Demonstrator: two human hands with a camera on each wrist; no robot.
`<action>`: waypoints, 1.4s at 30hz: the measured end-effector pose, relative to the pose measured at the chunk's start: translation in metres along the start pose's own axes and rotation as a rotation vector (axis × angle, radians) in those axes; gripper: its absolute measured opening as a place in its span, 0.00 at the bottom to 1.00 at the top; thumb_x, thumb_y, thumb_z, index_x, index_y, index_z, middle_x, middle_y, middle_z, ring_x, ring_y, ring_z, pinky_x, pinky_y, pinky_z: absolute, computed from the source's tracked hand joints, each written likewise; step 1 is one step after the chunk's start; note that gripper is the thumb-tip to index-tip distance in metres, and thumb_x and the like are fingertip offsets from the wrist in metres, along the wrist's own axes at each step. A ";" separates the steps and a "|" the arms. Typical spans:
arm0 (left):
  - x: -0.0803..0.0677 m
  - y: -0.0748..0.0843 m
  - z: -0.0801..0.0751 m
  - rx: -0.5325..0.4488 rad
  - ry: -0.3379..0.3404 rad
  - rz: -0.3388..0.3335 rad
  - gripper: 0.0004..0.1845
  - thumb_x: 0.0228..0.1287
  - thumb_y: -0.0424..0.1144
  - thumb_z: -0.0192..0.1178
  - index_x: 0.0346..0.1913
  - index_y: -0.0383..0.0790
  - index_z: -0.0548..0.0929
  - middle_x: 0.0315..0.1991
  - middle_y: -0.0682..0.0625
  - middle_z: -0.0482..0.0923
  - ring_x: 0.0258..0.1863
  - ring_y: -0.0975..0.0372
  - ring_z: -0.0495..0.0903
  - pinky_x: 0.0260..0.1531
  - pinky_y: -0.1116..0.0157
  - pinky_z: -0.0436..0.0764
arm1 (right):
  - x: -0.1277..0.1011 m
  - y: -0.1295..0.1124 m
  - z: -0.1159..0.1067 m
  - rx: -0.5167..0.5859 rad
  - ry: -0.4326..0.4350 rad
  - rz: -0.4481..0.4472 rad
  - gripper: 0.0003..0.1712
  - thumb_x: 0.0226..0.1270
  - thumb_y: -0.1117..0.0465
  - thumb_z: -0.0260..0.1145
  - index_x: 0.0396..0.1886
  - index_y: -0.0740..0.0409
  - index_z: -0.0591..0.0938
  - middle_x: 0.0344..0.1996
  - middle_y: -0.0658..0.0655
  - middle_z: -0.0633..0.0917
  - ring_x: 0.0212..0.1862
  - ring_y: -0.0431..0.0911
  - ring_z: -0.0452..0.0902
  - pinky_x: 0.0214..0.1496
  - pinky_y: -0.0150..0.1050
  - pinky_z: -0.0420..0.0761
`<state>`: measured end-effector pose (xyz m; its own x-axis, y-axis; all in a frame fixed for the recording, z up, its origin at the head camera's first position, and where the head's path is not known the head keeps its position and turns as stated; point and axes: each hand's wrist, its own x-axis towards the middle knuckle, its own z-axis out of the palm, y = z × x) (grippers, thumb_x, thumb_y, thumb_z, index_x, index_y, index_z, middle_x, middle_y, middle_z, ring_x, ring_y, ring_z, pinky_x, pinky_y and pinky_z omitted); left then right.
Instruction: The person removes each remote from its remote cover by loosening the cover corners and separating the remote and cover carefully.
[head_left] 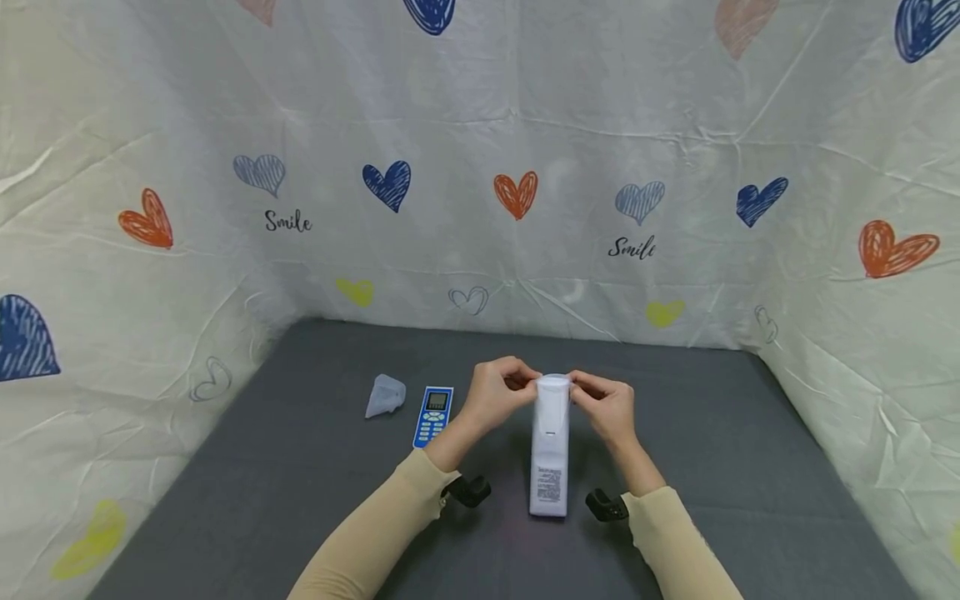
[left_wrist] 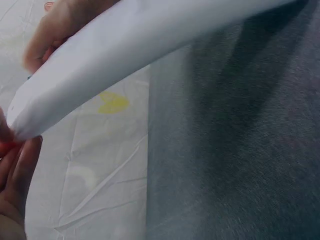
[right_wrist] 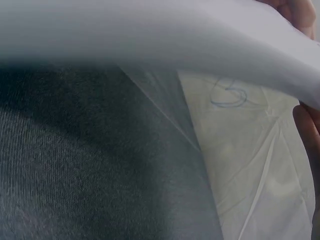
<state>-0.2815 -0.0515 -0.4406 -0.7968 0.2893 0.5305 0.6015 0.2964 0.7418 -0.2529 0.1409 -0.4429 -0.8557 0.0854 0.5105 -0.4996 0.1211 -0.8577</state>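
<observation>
Both hands pinch far end of white remote (head_left: pixel 550 450), center-bottom of frame on grey table (head_left: pixel 750 467): left hand (head_left: pixel 495 400), right hand (head_left: pixel 606 404), fingers curled round it. Likely light, rigid, smooth plastic; grip by sides. Blue remote (head_left: pixel 432 415) left.

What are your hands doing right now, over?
Left hand and right hand both pinch the far end of the white remote. Remote lies back-up on the grey table. Blue remote and clear cover lie apart, left.
</observation>
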 end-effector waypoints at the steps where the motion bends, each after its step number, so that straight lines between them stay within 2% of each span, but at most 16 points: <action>1: 0.000 0.000 0.000 -0.012 -0.001 -0.006 0.04 0.55 0.31 0.64 0.33 0.42 0.86 0.30 0.49 0.84 0.24 0.66 0.80 0.25 0.70 0.81 | 0.000 0.000 0.000 0.006 -0.001 0.000 0.08 0.51 0.80 0.64 0.34 0.78 0.84 0.28 0.69 0.85 0.27 0.31 0.81 0.29 0.26 0.81; 7: 0.002 0.001 -0.004 -0.095 -0.019 -0.103 0.02 0.56 0.36 0.66 0.32 0.43 0.87 0.30 0.51 0.85 0.27 0.65 0.81 0.28 0.69 0.82 | 0.000 -0.002 -0.001 0.060 -0.022 0.017 0.08 0.52 0.81 0.64 0.35 0.80 0.83 0.27 0.56 0.87 0.28 0.33 0.82 0.30 0.28 0.82; 8: 0.002 0.006 -0.006 -0.111 -0.025 -0.127 0.02 0.57 0.35 0.66 0.33 0.41 0.87 0.30 0.49 0.85 0.27 0.64 0.81 0.29 0.67 0.82 | 0.000 -0.002 -0.001 0.070 -0.028 0.022 0.09 0.52 0.81 0.64 0.35 0.80 0.83 0.27 0.53 0.87 0.28 0.33 0.82 0.30 0.28 0.82; 11: 0.004 0.008 -0.007 -0.145 -0.032 -0.170 0.03 0.57 0.36 0.67 0.33 0.40 0.87 0.30 0.49 0.85 0.28 0.64 0.81 0.30 0.67 0.81 | 0.000 -0.003 -0.003 0.084 -0.048 0.035 0.09 0.54 0.81 0.63 0.36 0.81 0.82 0.26 0.45 0.86 0.28 0.33 0.82 0.31 0.28 0.82; 14: 0.004 0.022 -0.011 -0.166 -0.047 -0.197 0.04 0.57 0.32 0.66 0.34 0.35 0.86 0.31 0.44 0.84 0.28 0.61 0.80 0.29 0.66 0.81 | 0.000 -0.003 -0.005 0.081 -0.058 0.044 0.09 0.55 0.80 0.63 0.36 0.82 0.81 0.26 0.41 0.85 0.28 0.33 0.81 0.31 0.27 0.82; 19: 0.006 0.029 -0.015 -0.236 -0.060 -0.232 0.05 0.56 0.30 0.66 0.35 0.30 0.85 0.32 0.40 0.84 0.27 0.61 0.79 0.29 0.67 0.80 | 0.000 0.004 -0.006 0.085 -0.066 0.027 0.09 0.55 0.80 0.63 0.37 0.82 0.81 0.28 0.44 0.86 0.29 0.34 0.82 0.31 0.28 0.82; 23: 0.010 0.014 -0.011 -0.286 -0.055 -0.283 0.05 0.55 0.29 0.66 0.35 0.32 0.86 0.32 0.42 0.84 0.27 0.62 0.78 0.31 0.64 0.82 | 0.002 0.017 -0.007 0.093 -0.067 0.016 0.09 0.56 0.80 0.63 0.38 0.81 0.82 0.30 0.47 0.86 0.30 0.35 0.83 0.32 0.30 0.83; 27: 0.012 0.002 -0.006 -0.334 -0.046 -0.323 0.04 0.56 0.30 0.66 0.35 0.33 0.86 0.32 0.45 0.84 0.28 0.62 0.79 0.38 0.52 0.82 | 0.002 0.023 -0.007 0.089 -0.066 0.024 0.10 0.57 0.78 0.64 0.39 0.80 0.82 0.30 0.46 0.86 0.29 0.35 0.83 0.31 0.31 0.83; 29: 0.012 0.000 -0.005 -0.360 -0.044 -0.339 0.05 0.56 0.30 0.66 0.35 0.32 0.86 0.32 0.47 0.84 0.28 0.61 0.80 0.39 0.50 0.82 | 0.002 0.025 -0.007 0.090 -0.068 0.021 0.10 0.57 0.77 0.65 0.39 0.79 0.82 0.30 0.46 0.86 0.29 0.35 0.83 0.31 0.31 0.83; 35: 0.013 -0.001 -0.004 -0.404 -0.054 -0.366 0.06 0.57 0.30 0.65 0.36 0.31 0.85 0.32 0.48 0.84 0.28 0.61 0.81 0.36 0.61 0.83 | 0.000 0.031 -0.007 0.146 -0.052 -0.019 0.09 0.58 0.74 0.65 0.38 0.77 0.83 0.31 0.52 0.87 0.29 0.36 0.84 0.30 0.31 0.83; 42: 0.015 -0.004 -0.003 -0.450 -0.068 -0.396 0.07 0.57 0.28 0.64 0.37 0.27 0.84 0.31 0.49 0.83 0.29 0.61 0.81 0.35 0.63 0.83 | 0.000 0.029 -0.007 0.122 -0.061 0.067 0.10 0.58 0.74 0.64 0.39 0.79 0.82 0.30 0.49 0.87 0.28 0.37 0.84 0.31 0.33 0.84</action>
<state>-0.2963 -0.0510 -0.4342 -0.9410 0.2973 0.1618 0.1643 -0.0167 0.9863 -0.2662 0.1514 -0.4670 -0.8924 0.0286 0.4503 -0.4506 -0.0040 -0.8927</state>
